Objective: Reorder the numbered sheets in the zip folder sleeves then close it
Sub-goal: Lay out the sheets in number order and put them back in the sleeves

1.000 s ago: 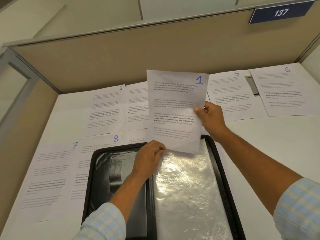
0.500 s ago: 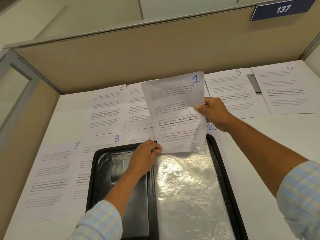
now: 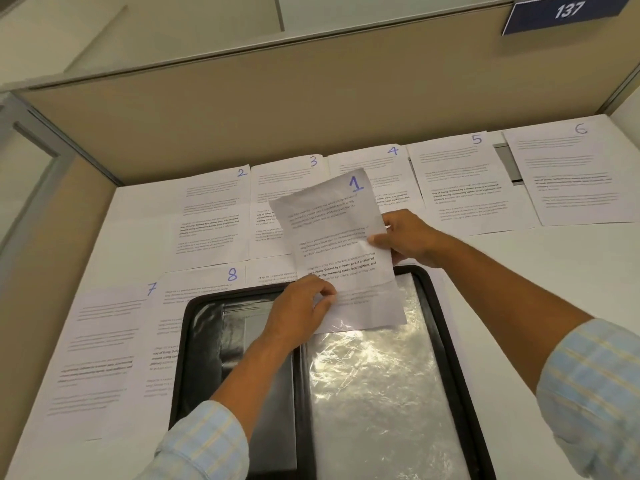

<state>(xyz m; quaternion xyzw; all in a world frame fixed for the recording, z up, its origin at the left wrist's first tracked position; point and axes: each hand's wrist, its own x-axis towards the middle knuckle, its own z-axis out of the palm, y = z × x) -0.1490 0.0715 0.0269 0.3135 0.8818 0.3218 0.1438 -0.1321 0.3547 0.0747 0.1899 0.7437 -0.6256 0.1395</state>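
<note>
Sheet 1 point(image 3: 332, 244) tilts at frame centre, its lower edge slipped into the clear sleeve point(image 3: 377, 393) in the right half of the open zip folder point(image 3: 448, 341). Numbered sheets point(image 3: 214, 216) crowd above and left, and bare desk point(image 3: 519, 289) lies to the right. Your left hand point(image 3: 298, 317) pinches the sleeve's mouth at the sheet's lower-left corner; your right hand point(image 3: 405, 237) pinches its right edge.

Sheet 1 point(image 3: 332, 216), creased and marked in blue at its top right corner, is standing tilted to the left, its bottom edge sitting just inside the mouth of the clear sleeve point(image 3: 374, 393). The black folder point(image 3: 446, 341) is lying open and flat, the sleeve covering its right half. Sheets 2 point(image 3: 211, 216), 3 point(image 3: 284, 188), 4 point(image 3: 391, 174), 5 point(image 3: 460, 188) and 6 point(image 3: 575, 174) are lying in a row behind it. Sheets 7 point(image 3: 100, 341) and 8 point(image 3: 194, 296) are lying to its left, with 8 tucked partly under it.
</note>
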